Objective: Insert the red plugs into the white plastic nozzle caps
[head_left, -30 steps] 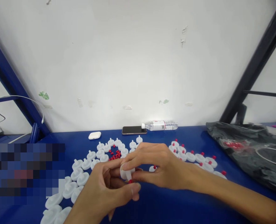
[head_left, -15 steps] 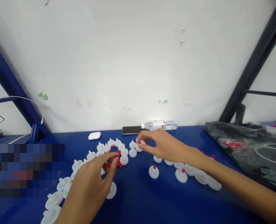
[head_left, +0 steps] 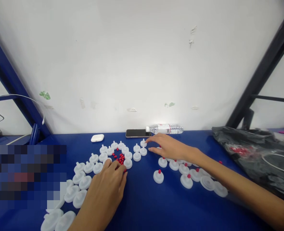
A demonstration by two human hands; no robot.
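Note:
My left hand (head_left: 112, 178) rests over a small pile of red caps (head_left: 121, 158), fingers curled together. Its fingertips are partly hidden, and what they pinch cannot be seen. My right hand (head_left: 164, 146) has its thumb and forefinger apart with nothing between them. The forefinger tip is at a white disc with an upright stem (head_left: 143, 143), touching it or very close. More bare-stemmed white discs (head_left: 85, 183) curve around the pile and down the left. Under and beside my right forearm stand several white discs with red caps on their stems (head_left: 158, 176).
Against the wall lie a phone (head_left: 137, 133), a water bottle (head_left: 164, 129) and a white earbud case (head_left: 97, 138). A black plastic bag (head_left: 254, 163) with a clear packet of red pieces (head_left: 240, 149) sits at right. Blue frame posts (head_left: 19, 77) rise at left.
My left hand has lowered onto the red caps and its fingers have come together. My right fingers have parted; the red cap seen at them earlier is no longer there.

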